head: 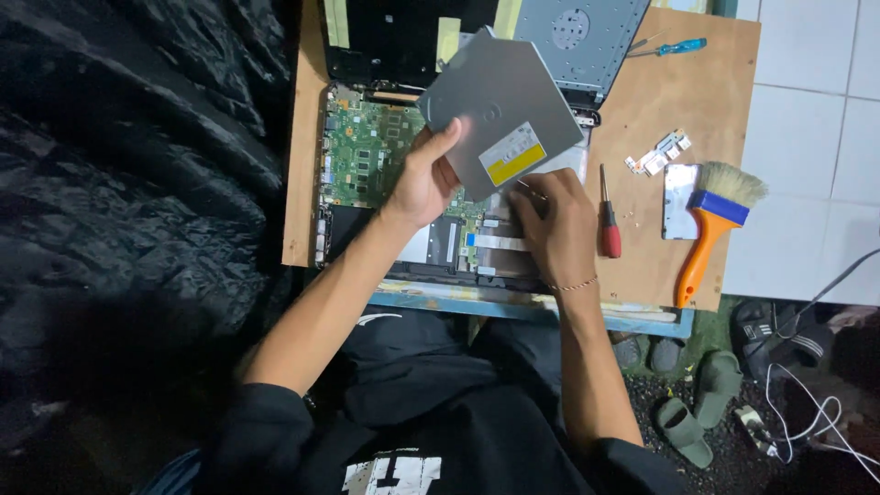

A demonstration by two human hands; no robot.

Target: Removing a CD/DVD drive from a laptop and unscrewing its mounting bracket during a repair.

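Gripping grey optical drive (500, 115) by its lower edge, left hand (423, 179) fingers; right hand (555, 225) fingers curled on laptop (367, 156)

Label (511, 153): rectangular sticker, white upper part, yellow lower band, on the grey optical drive (500, 110) near its lower right edge, tilted with the drive. Drive held up over the opened laptop by the left hand (423, 179). No packages, signs or lit screens in view.
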